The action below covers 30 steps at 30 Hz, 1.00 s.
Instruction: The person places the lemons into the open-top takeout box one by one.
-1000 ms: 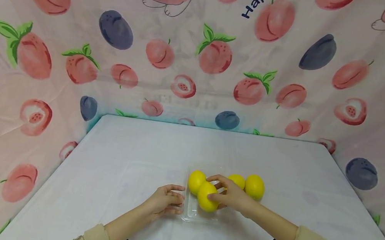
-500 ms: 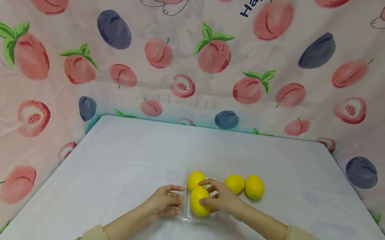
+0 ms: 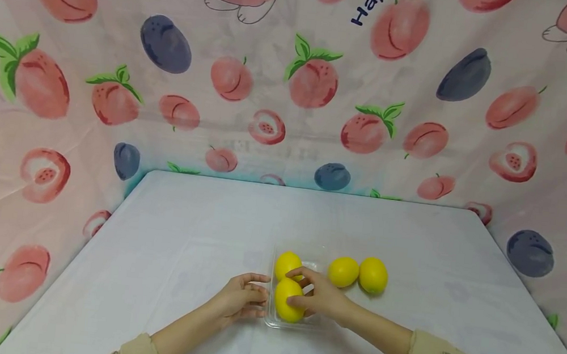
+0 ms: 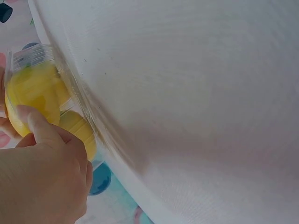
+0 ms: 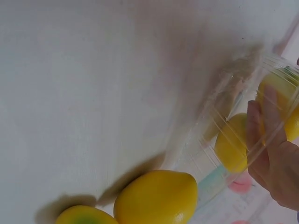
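Note:
A clear plastic box [image 3: 294,327] stands on the white table with one lemon [image 3: 287,264] at its back left. My right hand [image 3: 323,297] reaches into the box and grips a second lemon [image 3: 284,298] between thumb and fingers, at the front left behind the first. Beside the left wall, my left hand [image 3: 243,298] has its fingers extended, fingertips right at the plastic. In the left wrist view that hand [image 4: 51,172] overlaps the box wall. Through the clear side in the right wrist view, the right hand's fingers [image 5: 271,116] show against the yellow fruit.
Two more lemons, a nearer one [image 3: 342,272] and one further right [image 3: 373,276], lie side by side on the table [image 3: 197,220] to the right of the box. A fruit-printed cloth [image 3: 268,73] hangs behind the table and along its sides.
My right hand has moved left and toward the front of the box with the lemon, lowering it into the front left corner. The left hand stays at the box's side.

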### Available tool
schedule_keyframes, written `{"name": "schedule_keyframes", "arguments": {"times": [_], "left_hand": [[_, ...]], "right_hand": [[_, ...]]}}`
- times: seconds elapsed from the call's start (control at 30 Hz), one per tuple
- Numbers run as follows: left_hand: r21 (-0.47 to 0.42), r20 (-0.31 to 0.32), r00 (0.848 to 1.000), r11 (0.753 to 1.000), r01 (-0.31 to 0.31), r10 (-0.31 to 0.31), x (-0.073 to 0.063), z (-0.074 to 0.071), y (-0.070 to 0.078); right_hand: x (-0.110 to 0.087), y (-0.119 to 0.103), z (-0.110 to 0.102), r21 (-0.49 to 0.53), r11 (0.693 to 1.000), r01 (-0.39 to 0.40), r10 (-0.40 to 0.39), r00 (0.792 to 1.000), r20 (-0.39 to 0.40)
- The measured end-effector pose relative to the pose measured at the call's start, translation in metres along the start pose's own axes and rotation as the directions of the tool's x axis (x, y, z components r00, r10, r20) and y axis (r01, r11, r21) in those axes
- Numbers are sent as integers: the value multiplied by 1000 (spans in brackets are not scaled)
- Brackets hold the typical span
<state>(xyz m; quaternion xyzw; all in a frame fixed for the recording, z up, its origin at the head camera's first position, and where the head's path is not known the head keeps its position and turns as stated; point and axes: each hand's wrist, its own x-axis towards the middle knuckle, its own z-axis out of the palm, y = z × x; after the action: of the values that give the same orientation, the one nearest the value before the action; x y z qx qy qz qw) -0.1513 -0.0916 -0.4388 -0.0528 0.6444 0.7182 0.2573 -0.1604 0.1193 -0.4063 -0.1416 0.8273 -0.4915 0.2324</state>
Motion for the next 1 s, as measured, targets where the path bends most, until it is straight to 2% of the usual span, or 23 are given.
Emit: {"name": "schedule_keyframes", "arguments": {"times": [0.23, 0.4, 1.0], "left_hand": [[8, 0, 1000, 1000, 3, -3, 0, -1, 0], [5, 2, 1000, 1000, -2, 1, 0, -1, 0], [5, -16, 1000, 1000, 8, -8, 0, 0, 0]], "right_hand": [[1, 0, 5, -44, 999, 2, -3, 1000, -13], [2, 0, 5, -53, 998, 22, -22, 1000, 8], [-2, 0, -5, -17, 999, 49, -47, 997, 60]]}}
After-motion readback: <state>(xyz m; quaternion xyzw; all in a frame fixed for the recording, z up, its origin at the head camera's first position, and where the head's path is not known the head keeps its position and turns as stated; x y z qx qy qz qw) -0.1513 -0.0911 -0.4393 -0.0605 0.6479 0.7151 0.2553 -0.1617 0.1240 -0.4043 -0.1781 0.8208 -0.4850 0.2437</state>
